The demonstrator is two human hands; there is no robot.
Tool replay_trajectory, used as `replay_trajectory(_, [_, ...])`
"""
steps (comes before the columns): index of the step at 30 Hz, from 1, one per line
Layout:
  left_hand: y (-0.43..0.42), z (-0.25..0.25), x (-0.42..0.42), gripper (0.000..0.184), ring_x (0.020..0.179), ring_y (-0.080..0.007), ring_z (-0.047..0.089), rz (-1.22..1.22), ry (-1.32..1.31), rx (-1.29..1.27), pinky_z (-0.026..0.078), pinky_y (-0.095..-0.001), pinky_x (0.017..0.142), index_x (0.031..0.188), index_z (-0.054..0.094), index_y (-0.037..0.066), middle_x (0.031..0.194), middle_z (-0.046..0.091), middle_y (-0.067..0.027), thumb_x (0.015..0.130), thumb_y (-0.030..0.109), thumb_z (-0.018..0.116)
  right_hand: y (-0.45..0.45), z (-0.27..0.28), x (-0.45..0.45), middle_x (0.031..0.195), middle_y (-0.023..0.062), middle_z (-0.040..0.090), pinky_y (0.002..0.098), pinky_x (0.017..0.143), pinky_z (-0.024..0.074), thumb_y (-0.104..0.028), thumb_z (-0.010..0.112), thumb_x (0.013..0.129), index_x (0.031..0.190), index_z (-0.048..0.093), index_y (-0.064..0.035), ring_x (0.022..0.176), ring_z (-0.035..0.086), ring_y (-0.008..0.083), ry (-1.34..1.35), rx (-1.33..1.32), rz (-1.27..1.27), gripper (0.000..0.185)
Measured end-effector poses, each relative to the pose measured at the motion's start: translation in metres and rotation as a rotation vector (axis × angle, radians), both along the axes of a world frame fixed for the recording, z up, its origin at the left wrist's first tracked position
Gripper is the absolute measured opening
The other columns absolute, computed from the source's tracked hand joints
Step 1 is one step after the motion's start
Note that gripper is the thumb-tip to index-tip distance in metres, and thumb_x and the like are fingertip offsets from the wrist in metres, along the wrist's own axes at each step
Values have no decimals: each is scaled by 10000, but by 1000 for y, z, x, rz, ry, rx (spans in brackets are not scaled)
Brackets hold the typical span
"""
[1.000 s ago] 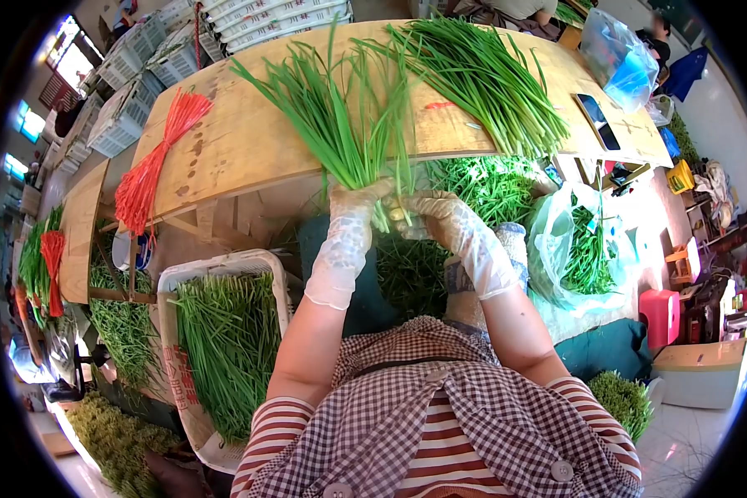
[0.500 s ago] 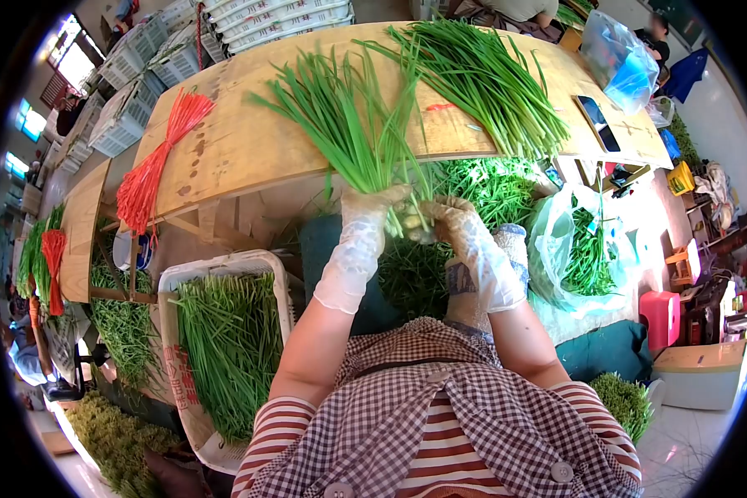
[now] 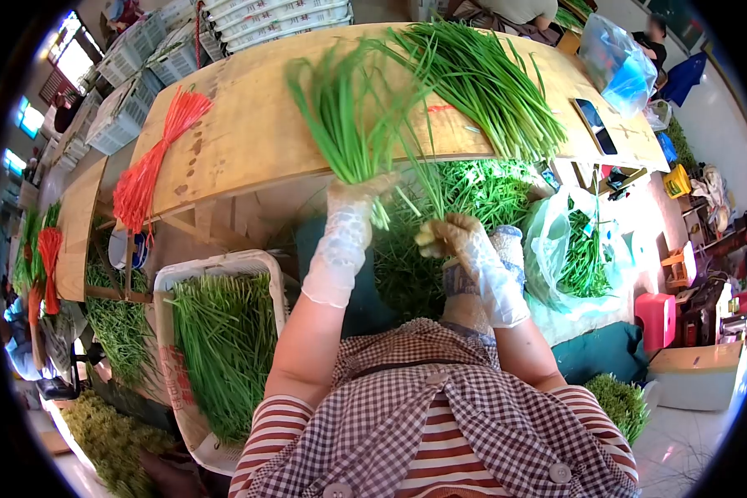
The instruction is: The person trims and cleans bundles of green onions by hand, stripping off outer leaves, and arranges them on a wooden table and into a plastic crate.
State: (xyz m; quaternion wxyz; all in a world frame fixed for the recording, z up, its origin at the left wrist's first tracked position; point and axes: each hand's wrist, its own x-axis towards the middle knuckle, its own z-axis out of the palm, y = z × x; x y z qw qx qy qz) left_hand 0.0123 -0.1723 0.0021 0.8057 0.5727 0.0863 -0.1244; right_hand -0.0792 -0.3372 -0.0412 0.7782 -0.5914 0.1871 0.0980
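My left hand (image 3: pixel 358 192), in a soiled glove with a whitish cuff, is closed around a bunch of garlic chives (image 3: pixel 349 137). Their leaves fan upward over the table edge, blurred, and pale stem ends poke out below the fist. To the right, my right hand (image 3: pixel 455 236) is apart from the bunch, its gloved fingers loosely curled with gaps between them. A few loose chive stalks (image 3: pixel 423 178) hang between the hands, close above the right fingers; whether they touch is unclear. A large pile of chives (image 3: pixel 490 87) lies on the wooden table (image 3: pixel 249 124).
Red ties (image 3: pixel 162 162) hang over the table's left edge. A phone (image 3: pixel 595 126) and a plastic bag (image 3: pixel 618 66) lie at right. Below are a white crate (image 3: pixel 164 290) of chives, a bag of greens (image 3: pixel 548 249) and loose greens (image 3: pixel 485 195) on the floor.
My hands have come apart: the left moved slightly left with the bunch, the right dropped down and away. A few stalks have separated from the bunch.
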Motion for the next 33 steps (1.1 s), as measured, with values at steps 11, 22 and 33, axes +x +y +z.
replay_trajectory(11, [3, -10, -19, 316, 760, -187, 654, -37, 108, -139, 531, -290, 663, 1061, 593, -4, 921, 681, -105, 770, -6, 719, -12, 55, -15, 685, 121, 662, 361, 506, 507, -166, 518, 925, 900, 616, -23, 586, 650, 280, -358, -896, -274, 175])
replay_trajectory(22, [19, -31, -35, 305, 828, -212, 654, -388, 214, -277, 547, -329, 752, 1108, 620, -3, 1075, 655, -97, 855, 159, 674, 22, 16, 2, 815, 246, 648, 449, 749, 513, -338, 590, 868, 974, 656, -21, 821, 641, 389, -427, -940, 252, 340])
replay_trajectory(33, [7, 30, 72, 251, 811, -207, 641, -237, -486, -38, 538, -280, 683, 1042, 614, 22, 920, 673, -103, 843, 167, 663, 38, 147, 111, 1300, 224, 509, 360, 947, 478, -315, 817, 687, 1351, 383, 44, 1166, 525, 272, -776, -559, 134, 870])
